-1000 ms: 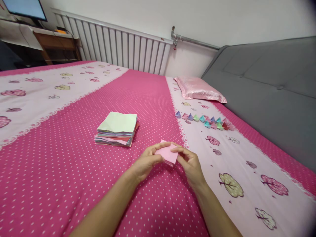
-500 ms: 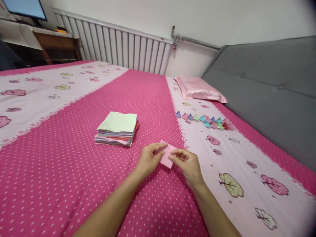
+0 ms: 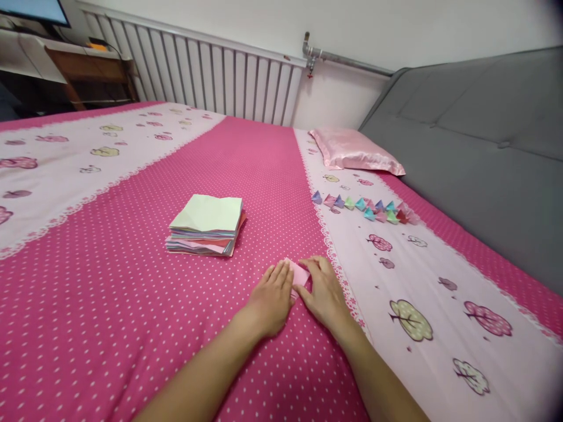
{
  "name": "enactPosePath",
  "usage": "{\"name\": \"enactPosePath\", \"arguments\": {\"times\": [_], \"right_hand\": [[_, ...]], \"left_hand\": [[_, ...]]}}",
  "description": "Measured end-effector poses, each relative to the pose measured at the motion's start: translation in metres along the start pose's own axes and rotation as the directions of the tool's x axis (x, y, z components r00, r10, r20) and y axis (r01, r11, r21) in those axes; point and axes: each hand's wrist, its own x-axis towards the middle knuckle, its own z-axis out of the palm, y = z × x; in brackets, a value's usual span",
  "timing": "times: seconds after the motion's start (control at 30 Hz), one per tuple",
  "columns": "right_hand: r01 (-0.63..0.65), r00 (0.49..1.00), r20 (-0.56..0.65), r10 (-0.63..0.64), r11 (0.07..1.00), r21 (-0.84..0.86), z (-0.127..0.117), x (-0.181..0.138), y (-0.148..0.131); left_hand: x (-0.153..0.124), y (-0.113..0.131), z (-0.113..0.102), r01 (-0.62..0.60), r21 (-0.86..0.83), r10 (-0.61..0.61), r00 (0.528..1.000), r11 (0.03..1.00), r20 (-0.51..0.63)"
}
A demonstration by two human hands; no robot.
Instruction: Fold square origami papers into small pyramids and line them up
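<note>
A small pink sheet of folded paper [image 3: 298, 273] lies on the bedspread between my hands. My left hand [image 3: 271, 298] rests flat over its left part, fingers stretched out and side by side. With thumb and bent fingers, my right hand [image 3: 324, 290] grips the paper's right side. The paper's left part is hidden under my left fingers. Up and to the left sits a stack of square coloured papers [image 3: 206, 214], a pale green sheet on top. Several small folded paper shapes [image 3: 369, 214] in mixed colours stand in rows at the right.
The dotted pink bedspread [image 3: 132, 281] spreads under everything. A pink satin pillow [image 3: 354, 151] lies by the grey padded headboard [image 3: 475, 117]. Behind the bed are a white radiator [image 3: 197, 67] and a pipe [image 3: 347, 60]; a desk with a monitor [image 3: 35, 10] is at far left.
My left hand has gone from pinching the paper to lying flat on it. The paper now shows smaller and sits lower on the bedspread, with my right hand still at its right side.
</note>
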Motion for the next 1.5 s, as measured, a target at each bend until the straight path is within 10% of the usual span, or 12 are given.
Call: {"name": "enactPosePath", "arguments": {"times": [0.17,0.47,1.5], "right_hand": [[0.194,0.971,0.147,-0.190,0.981,-0.014,0.007,0.000,0.001],[0.192,0.919,0.360,-0.161,0.980,-0.054,0.013,0.000,0.009],[-0.019,0.985,0.157,0.066,0.958,-0.286,-0.014,-0.002,-0.006]], "left_hand": [[-0.002,0.004,0.001,0.066,0.048,-0.069,0.996,0.997,0.049],[-0.001,-0.001,-0.006,0.055,0.119,-0.063,0.996,0.991,0.064],[0.001,-0.012,-0.007,-0.012,0.114,0.008,0.999,0.993,0.038]]}}
